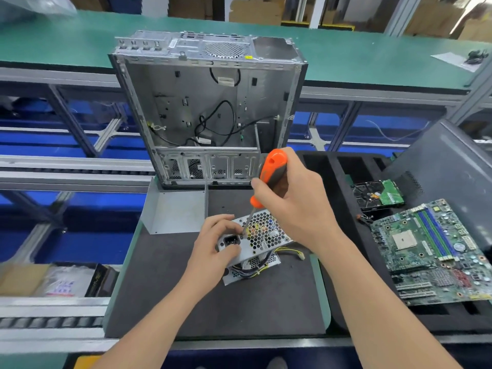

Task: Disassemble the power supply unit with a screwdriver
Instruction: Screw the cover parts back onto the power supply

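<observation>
Orange-handled screwdriver (269,177), gripped in the right hand (298,206), meets the silver perforated power supply unit (262,235) mid-mat (266,304); the left hand (215,249) clasps its near-left corner.

Both forearms (159,323) are bare as far as they show. The left hand (215,246) and right hand (295,203) are bare too, with slim fingers (221,218).

The left hand (213,246) hides a corner of the power supply (266,235); the screwdriver (274,166) tip is too small to judge. At two o'clock, blurred dark bits (476,55), perhaps screws.
</observation>
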Demonstrator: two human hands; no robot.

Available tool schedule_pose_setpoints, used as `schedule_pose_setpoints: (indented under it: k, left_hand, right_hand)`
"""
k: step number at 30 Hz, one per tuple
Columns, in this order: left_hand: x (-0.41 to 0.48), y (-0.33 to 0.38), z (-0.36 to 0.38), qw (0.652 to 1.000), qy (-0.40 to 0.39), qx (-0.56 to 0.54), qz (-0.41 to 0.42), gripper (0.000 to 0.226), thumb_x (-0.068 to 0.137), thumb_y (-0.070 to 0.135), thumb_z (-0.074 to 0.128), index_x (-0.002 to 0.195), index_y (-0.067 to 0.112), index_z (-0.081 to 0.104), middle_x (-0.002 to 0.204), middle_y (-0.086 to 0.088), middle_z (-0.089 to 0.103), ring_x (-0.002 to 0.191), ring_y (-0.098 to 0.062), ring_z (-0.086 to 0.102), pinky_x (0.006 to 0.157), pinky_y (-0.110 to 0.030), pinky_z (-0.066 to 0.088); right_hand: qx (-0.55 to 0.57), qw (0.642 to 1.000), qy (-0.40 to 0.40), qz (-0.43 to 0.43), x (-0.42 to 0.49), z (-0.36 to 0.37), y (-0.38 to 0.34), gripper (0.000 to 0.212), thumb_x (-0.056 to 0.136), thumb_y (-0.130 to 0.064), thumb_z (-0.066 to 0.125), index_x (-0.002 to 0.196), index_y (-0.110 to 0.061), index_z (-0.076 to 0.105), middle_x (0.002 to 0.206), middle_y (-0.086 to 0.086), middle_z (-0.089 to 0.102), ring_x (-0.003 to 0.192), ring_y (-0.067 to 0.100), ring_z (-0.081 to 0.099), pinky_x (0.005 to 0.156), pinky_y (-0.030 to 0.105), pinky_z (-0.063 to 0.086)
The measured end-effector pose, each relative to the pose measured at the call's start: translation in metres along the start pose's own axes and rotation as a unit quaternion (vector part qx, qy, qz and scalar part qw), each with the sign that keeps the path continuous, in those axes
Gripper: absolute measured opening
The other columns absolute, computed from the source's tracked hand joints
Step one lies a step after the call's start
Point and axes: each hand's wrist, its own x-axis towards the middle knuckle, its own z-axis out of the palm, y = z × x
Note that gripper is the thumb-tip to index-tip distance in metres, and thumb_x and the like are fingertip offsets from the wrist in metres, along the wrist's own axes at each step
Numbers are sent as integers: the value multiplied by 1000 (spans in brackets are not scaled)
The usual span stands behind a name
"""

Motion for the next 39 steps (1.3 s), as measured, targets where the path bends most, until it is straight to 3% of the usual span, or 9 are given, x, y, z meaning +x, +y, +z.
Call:
schedule_pose_setpoints:
  k: [11,15,19,23,26,30,34,37,39]
  left_hand:
    - [0,1,1,1000,-1,-10,-17,28,77,10,62,93,30,72,135,14,53,125,-14,61,113,-44,45]
    - [0,1,-1,1000,-4,-1,-27,28,77,14,62,96,32,72,131,19,53,127,-13,59,113,-49,42]
    - [-1,2,-1,999,1,8,-35,29,77,16,63,99,32,73,127,18,54,133,-13,54,115,-57,37]
    - [-7,4,2,998,36,19,-46,41,76,21,65,113,39,64,128,20,52,131,-7,50,115,-56,37]
    - [-12,7,3,994,61,40,-76,45,74,33,65,114,50,56,123,28,47,127,-2,43,113,-55,36]
    - [-13,12,3,993,74,57,-74,38,74,31,64,107,48,62,123,27,47,128,0,37,113,-53,35]
    - [-10,14,2,993,65,77,-61,33,83,13,72,97,43,71,118,29,49,129,-5,44,114,-53,34]
    - [-9,17,4,991,65,109,-43,20,88,23,74,95,41,71,119,28,51,127,1,45,112,-42,30]
    - [-9,18,5,989,70,125,-36,14,90,31,75,93,43,71,120,29,51,125,5,43,104,-35,26]
  right_hand:
    - [-44,991,-119,-37,9,-8,-9,29,91,-28,73,109,-23,52,76,0,64,65,22,60,66,45,55]
    - [-101,981,-136,-93,9,-10,-21,40,89,-25,72,118,-32,46,71,-3,56,58,19,50,54,33,48]
    - [-225,960,-81,-148,9,-8,-37,25,90,-43,65,96,-26,48,63,-4,54,56,21,50,53,38,47]
    - [-339,931,-27,-131,16,1,-50,52,98,-65,52,76,-20,38,50,-3,37,50,26,45,49,32,31]
    - [-281,947,-105,-113,23,-2,-50,35,98,-51,62,85,-22,49,57,-5,46,56,18,48,55,33,37]
    - [-216,939,-237,-122,27,-18,-60,10,94,-28,70,96,-26,60,76,-11,61,70,2,54,59,16,38]
    - [-218,921,-301,-115,29,-27,-67,23,84,-13,68,103,-24,60,83,-7,64,71,6,53,61,22,45]
    - [-266,928,-235,-117,25,-18,-68,12,88,-32,67,92,-25,58,70,-7,60,65,9,54,57,35,47]
    - [-379,908,-146,-101,27,-11,-67,43,95,-62,55,79,-23,50,62,-7,52,63,14,52,49,32,34]
